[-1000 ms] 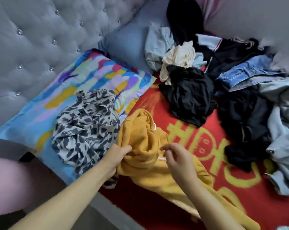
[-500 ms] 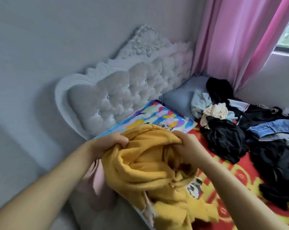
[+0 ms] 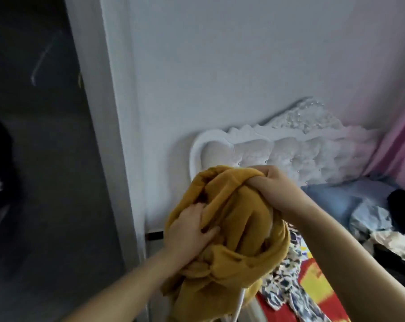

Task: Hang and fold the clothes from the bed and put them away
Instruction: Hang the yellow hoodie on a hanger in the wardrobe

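Note:
I hold a bunched mustard-yellow hoodie point(image 3: 238, 231) up in the air beside the bed. My left hand point(image 3: 189, 231) grips its folds low on the left side. My right hand point(image 3: 276, 182) grips the fabric at the top right, fingers curled round an edge. The rest of the garment hangs down below my forearms. A black-and-white patterned garment point(image 3: 287, 282) lies on the bed beneath it. More clothes point(image 3: 383, 219) lie heaped at the right edge, black and pale pieces partly cut off by the frame.
A white tufted headboard point(image 3: 289, 156) stands against the pale wall. A white door frame point(image 3: 117, 135) and a dark opening point(image 3: 38, 159) are on the left. A pink curtain point(image 3: 403, 145) hangs at the right. The bed has a red and yellow cover point(image 3: 317, 282).
Both hands lifted the yellow hoodie off the bed and carried it up and leftward. The view swung left from the bed towards the wall and the dark opening.

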